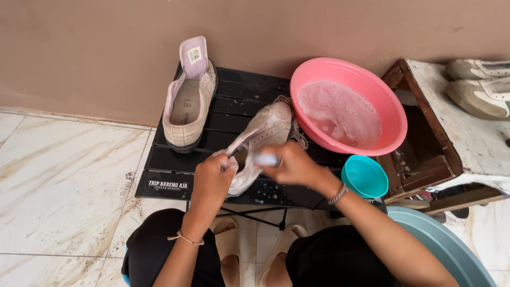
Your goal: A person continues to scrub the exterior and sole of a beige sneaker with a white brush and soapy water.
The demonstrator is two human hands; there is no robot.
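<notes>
1. Sneaker (264, 133), pale and wet, lies on the black slatted table (234, 106), between the person's hands and the pink basin (372, 101).

2. Its long axis runs on a slant: the heel end sits low and left, at the hands, and the toe points up and right toward the basin's rim. Loose laces trail off the toe end toward the basin.

3. The left hand (213, 178) is closed on the heel end, pinching the pale fabric of the opening and holding the shoe down on the slats.

4. The right hand (292, 163) is curled shut around a small brush (267, 159), pale and partly hidden by the fingers. The brush sits against the shoe just beside the left hand's grip, so both hands meet at the same end.

5. From the grip the rest of the shoe extends away from the person, up and to the right. The right hand is the nearer one to the toe and to the soapy water in the basin.

6. A second sneaker (188, 101) stands at the table's far left, leaning toward the wall with its tongue lifted, well apart from both hands.

7. A small teal bowl (364, 176) sits just right of the right wrist, below the basin. More shoes (481, 87) rest on a worn wooden crate (441, 133) at the far right.
</notes>
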